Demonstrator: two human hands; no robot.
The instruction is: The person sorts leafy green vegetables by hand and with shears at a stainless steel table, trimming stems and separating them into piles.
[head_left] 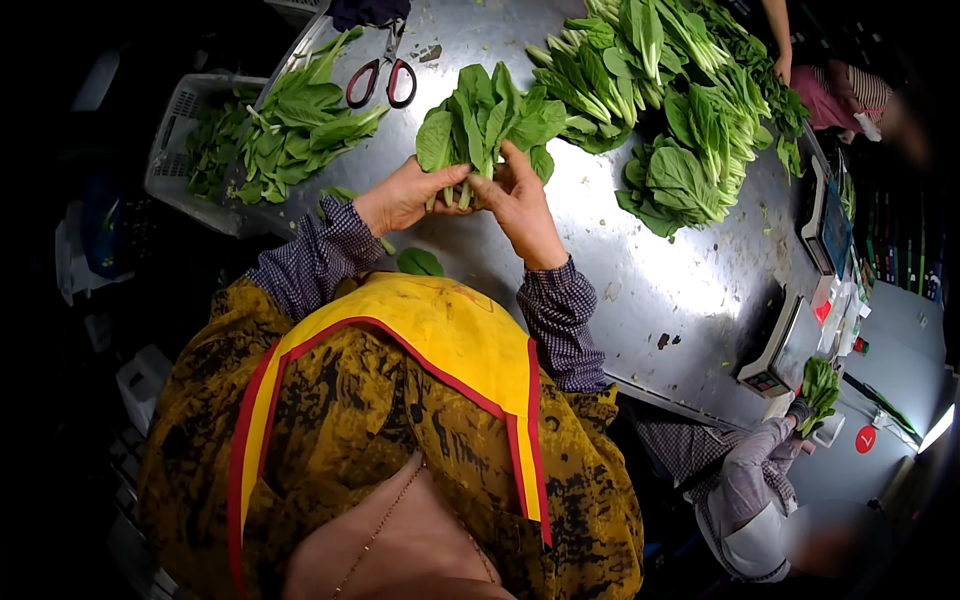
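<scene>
Between my two hands is a bunch of leafy greens (480, 115), its leaves pointing away from me and its pale stems toward me. My left hand (412, 194) closes on the stems from the left side, thumb on top. From the right, my right hand (522, 205) grips the same bunch, its thumb meeting the stems and its fingers partly behind the leaves. Just beyond the bunch, scissors (382, 82) with black and red handles lie on the metal table (590, 270). A loose leaf (419, 262) rests near the table edge by my apron.
A large heap of greens (690, 150) covers the far right; a smaller pile (300, 135) lies left, beside a grey crate (180, 150). Two scales (785, 345) stand along the right edge. One co-worker (750, 490) holds greens at lower right; another person's arm (779, 35) reaches in at top right.
</scene>
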